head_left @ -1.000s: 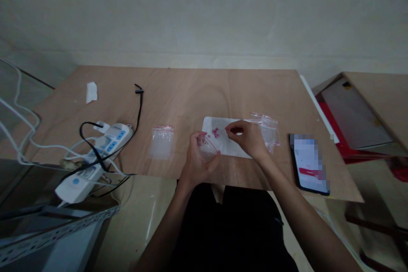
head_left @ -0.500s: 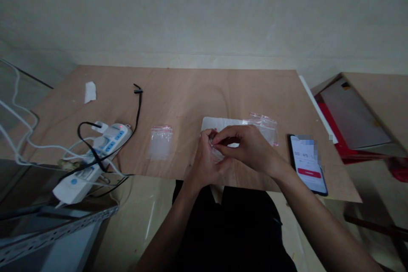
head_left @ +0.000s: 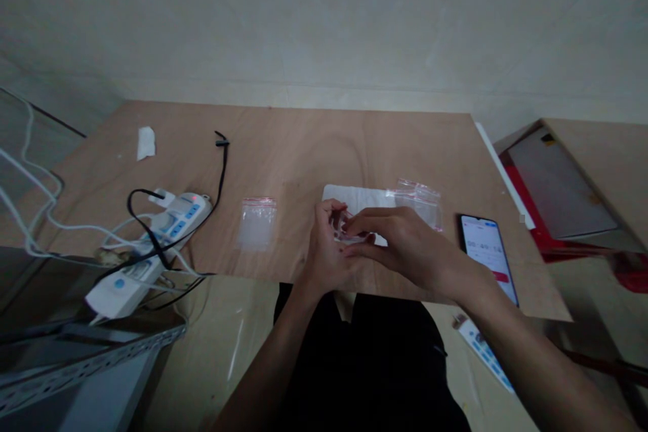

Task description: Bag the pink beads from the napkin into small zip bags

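Observation:
My left hand (head_left: 327, 250) is closed around a small clear zip-lock bag (head_left: 344, 226) near the table's front edge. My right hand (head_left: 392, 236) reaches across from the right, its thumb and fingertips pinching at the same bag. Part of the bag is hidden behind my fingers. Just beyond my hands lies a white sheet (head_left: 357, 197), partly covered by them. A few clear bags with red-lined tops (head_left: 420, 201) overlap the sheet's right end. Left of my hands, another clear zip-lock bag (head_left: 257, 226) lies flat on the table.
The wooden table (head_left: 304, 148) meets a pale wall. On its left stands a white power strip (head_left: 152, 253) tangled with black and white cables. A scrap of white paper (head_left: 146, 143) lies at the back left. A phone (head_left: 486, 250) lies at the right, beneath my right forearm.
My right hand has shifted slightly right and down, with its fingers spread a little more. More of the clear bag shows between my hands. A second power strip on the floor has come into view.

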Available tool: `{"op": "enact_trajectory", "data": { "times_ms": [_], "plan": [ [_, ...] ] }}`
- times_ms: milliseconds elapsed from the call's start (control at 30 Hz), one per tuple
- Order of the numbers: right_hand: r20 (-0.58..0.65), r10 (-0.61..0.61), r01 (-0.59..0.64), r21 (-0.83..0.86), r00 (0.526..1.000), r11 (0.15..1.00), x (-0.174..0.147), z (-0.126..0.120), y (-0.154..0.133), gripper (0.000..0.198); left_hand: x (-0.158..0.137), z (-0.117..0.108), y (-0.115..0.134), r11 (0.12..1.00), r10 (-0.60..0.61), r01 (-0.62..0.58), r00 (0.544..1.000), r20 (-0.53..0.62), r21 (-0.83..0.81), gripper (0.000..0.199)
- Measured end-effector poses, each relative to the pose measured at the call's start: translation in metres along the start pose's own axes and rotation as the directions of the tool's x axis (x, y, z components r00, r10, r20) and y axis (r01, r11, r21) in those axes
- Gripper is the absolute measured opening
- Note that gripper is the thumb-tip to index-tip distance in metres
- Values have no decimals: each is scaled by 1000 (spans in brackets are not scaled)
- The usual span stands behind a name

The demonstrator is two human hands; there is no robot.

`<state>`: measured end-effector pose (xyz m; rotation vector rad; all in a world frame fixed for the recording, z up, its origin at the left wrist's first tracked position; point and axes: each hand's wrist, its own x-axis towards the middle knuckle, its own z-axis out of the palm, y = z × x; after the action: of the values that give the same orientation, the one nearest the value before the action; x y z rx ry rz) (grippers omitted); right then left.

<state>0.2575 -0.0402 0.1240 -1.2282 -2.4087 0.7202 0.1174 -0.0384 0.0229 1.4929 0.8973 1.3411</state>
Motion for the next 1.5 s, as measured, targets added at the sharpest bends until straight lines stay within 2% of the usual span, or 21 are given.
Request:
{"op": "enact_trajectory", "data": {
  "times_ms": [100,167,233,367,500,633,733,800,867,967,1033,1133,1200,1267,1333,1433,1500],
  "plan": [
    [-7,-43,42,-124,999,991,-3,-4,2,5,-3,-5,6,999,-15,15,1000,2,35,74],
    [-10,-74,71,-193,997,979,-4,-8,2,7,-5,-11,12,1000,-28,27,999,44,4,70],
    [-13,-101,95,-232,995,968,-5,-12,2,8,-6,-17,19,997,-61,64,996,58,-41,55],
    [-59,-182,161,-260,982,952,-10,-18,3,10,-1,-26,32,987,-157,159,986,-58,24,18],
    [-153,-218,182,-220,964,958,-18,-19,5,15,2,-34,40,980,-160,167,985,-67,111,13],
    [-251,-128,82,-186,959,979,-27,-20,1,14,1,-41,53,964,-112,125,991,-67,234,8],
    [-251,-77,54,-98,965,994,-34,-24,-7,12,-2,-44,68,945,9,12,998,-62,328,2],
    [-241,-30,31,1,970,1000,-38,-26,-12,12,-5,-45,77,944,75,-56,996,-47,325,1],
    [-263,16,7,90,965,996,-40,-24,-13,8,-6,-45,81,951,60,-48,998,-30,306,2],
    [-340,94,-24,204,936,979,-40,-14,-8,4,-5,-43,78,949,-25,30,1000,-19,315,5],
    [-400,197,-64,322,895,945,-37,-3,-3,7,-3,-41,73,941,-52,62,998,-37,332,6],
    [-430,379,-100,545,819,833,-31,13,4,23,0,-38,66,921,-71,104,993,-99,376,7],
    [-425,449,-74,657,786,750,-28,21,7,27,2,-37,63,906,-68,117,989,-131,408,8],
    [-443,476,-26,712,760,702,-25,26,7,29,3,-36,63,906,-65,116,988,-137,407,9],
    [-459,482,2,726,746,688,-23,27,7,33,5,-36,62,928,-68,103,992,-111,359,8],
    [-420,497,-29,741,760,671,-21,28,6,39,6,-37,60,958,-93,101,995,-40,267,13],
    [-392,515,-46,760,763,648,-21,29,7,42,7,-37,57,961,-120,125,992,-33,245,14]
  ]
}}
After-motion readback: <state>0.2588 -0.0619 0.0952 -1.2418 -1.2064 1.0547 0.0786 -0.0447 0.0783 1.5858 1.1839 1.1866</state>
